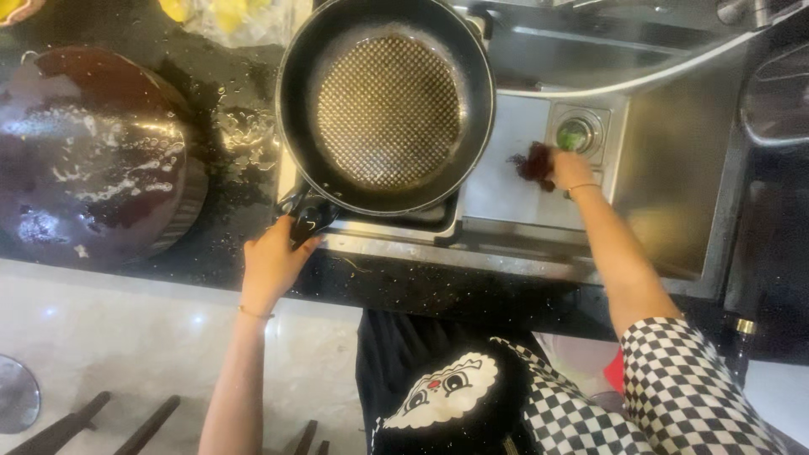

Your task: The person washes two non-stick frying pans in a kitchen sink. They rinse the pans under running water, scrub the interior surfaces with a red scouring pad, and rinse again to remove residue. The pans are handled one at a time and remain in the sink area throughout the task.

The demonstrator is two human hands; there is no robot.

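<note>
The left hand [271, 263] has its grip wrapped tight around the black handle [308, 217] of a dark frying pan [386, 103], holding the pan over the sink's edge beside the wet black worktop [227, 202]. The right hand [571, 168] reaches into the steel sink [666, 160], fingers pinching a dark scrubber [534, 162] just beside the drain [576, 133]. A large dark lid [93, 160] lies on the worktop, well left of the pan.

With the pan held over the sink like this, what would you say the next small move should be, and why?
Probably lift the dark scrubber from the sink floor to the pan: the left hand holds the pan's handle, and the right hand grips the scrubber beside the drain.
</note>
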